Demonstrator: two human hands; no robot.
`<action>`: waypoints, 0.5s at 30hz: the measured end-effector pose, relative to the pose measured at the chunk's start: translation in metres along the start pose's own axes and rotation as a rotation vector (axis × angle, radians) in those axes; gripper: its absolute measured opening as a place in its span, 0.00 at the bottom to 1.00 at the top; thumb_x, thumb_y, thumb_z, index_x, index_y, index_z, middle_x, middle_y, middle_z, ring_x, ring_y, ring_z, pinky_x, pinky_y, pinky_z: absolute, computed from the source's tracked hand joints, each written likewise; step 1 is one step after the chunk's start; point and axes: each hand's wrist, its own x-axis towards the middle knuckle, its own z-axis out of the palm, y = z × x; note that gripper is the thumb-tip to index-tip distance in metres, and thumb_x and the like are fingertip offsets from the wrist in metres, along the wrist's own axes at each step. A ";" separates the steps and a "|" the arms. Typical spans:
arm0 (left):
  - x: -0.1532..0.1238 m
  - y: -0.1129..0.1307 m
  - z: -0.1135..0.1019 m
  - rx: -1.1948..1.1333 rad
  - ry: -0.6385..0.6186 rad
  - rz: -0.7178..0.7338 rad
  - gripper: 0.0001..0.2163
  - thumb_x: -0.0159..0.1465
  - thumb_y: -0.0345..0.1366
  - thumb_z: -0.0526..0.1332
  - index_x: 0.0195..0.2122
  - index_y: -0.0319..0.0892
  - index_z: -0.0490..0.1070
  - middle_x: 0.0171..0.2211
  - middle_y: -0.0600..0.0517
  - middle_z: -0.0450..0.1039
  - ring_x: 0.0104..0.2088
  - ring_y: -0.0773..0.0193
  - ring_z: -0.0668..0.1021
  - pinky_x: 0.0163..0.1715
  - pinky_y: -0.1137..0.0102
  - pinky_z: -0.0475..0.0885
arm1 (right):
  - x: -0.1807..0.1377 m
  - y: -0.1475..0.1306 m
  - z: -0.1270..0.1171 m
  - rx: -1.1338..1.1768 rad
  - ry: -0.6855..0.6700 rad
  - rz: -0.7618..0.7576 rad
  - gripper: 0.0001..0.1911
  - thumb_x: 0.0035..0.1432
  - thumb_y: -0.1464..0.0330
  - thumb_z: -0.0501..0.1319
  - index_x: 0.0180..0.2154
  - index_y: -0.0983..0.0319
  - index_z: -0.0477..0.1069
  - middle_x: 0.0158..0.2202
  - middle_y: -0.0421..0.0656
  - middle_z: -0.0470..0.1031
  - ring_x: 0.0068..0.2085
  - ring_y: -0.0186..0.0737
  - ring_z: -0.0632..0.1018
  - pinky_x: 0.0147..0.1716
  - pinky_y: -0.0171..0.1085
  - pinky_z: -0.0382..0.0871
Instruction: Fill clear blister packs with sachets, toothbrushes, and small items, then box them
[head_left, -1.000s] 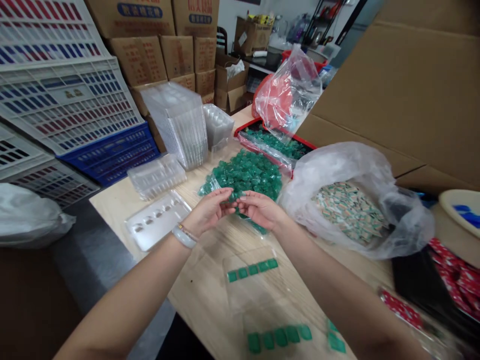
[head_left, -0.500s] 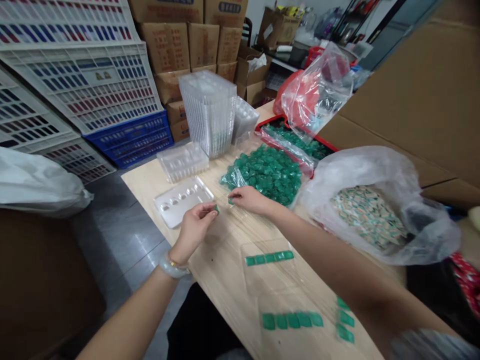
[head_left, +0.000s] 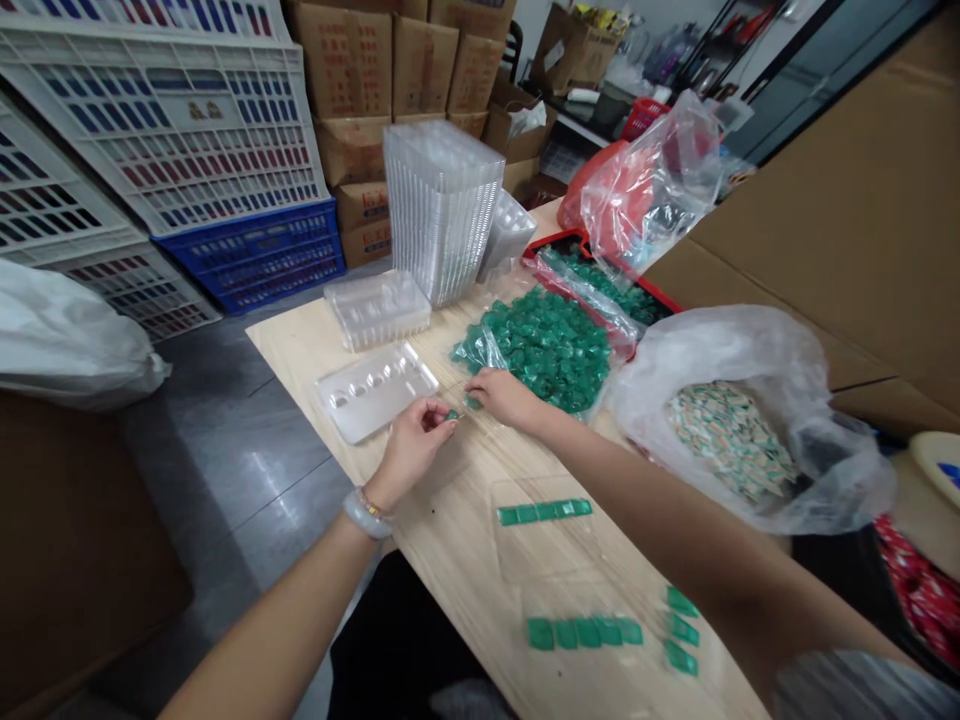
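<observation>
My left hand (head_left: 415, 443) pinches a small green wrapped piece (head_left: 451, 414) just above the wooden table (head_left: 450, 540). My right hand (head_left: 501, 396) is beside it, fingers closed on another green piece at the near edge of the pile of green pieces (head_left: 547, 345) lying on clear plastic. An open clear blister tray (head_left: 375, 388) lies just left of my left hand. Closer to me, clear trays hold rows of green pieces (head_left: 544, 511), (head_left: 584, 632).
A tall stack of clear trays (head_left: 441, 220) and a low stack (head_left: 379, 308) stand at the table's far side. A red tray of green pieces (head_left: 600, 280), a clear bag of patterned sachets (head_left: 731, 435), a large cardboard box (head_left: 840, 220), and plastic crates (head_left: 165, 140) surround the workspace.
Both hands drew back from the green pile, separated, then came together again nearer the open blister tray, each pinching a green piece. The camera view shifted left.
</observation>
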 end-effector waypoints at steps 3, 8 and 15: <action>0.002 -0.003 0.000 -0.066 -0.019 -0.024 0.09 0.47 0.35 0.63 0.29 0.39 0.66 0.22 0.57 0.64 0.23 0.71 0.69 0.25 0.74 0.65 | -0.005 -0.001 0.002 -0.045 0.045 -0.011 0.10 0.55 0.74 0.52 0.35 0.65 0.71 0.35 0.46 0.69 0.36 0.35 0.71 0.38 0.32 0.62; 0.004 -0.001 0.001 -0.218 -0.007 -0.105 0.11 0.45 0.35 0.65 0.26 0.38 0.65 0.20 0.58 0.66 0.22 0.71 0.70 0.24 0.74 0.66 | -0.023 -0.003 0.010 -0.024 0.063 -0.137 0.09 0.56 0.73 0.52 0.36 0.67 0.70 0.35 0.47 0.69 0.39 0.36 0.69 0.40 0.33 0.62; -0.002 0.019 0.003 -0.553 -0.147 -0.290 0.10 0.46 0.31 0.66 0.29 0.36 0.68 0.26 0.55 0.70 0.27 0.72 0.73 0.33 0.73 0.70 | -0.050 0.006 0.024 -0.024 0.221 -0.179 0.15 0.54 0.74 0.53 0.45 0.64 0.66 0.43 0.49 0.68 0.45 0.40 0.67 0.45 0.41 0.61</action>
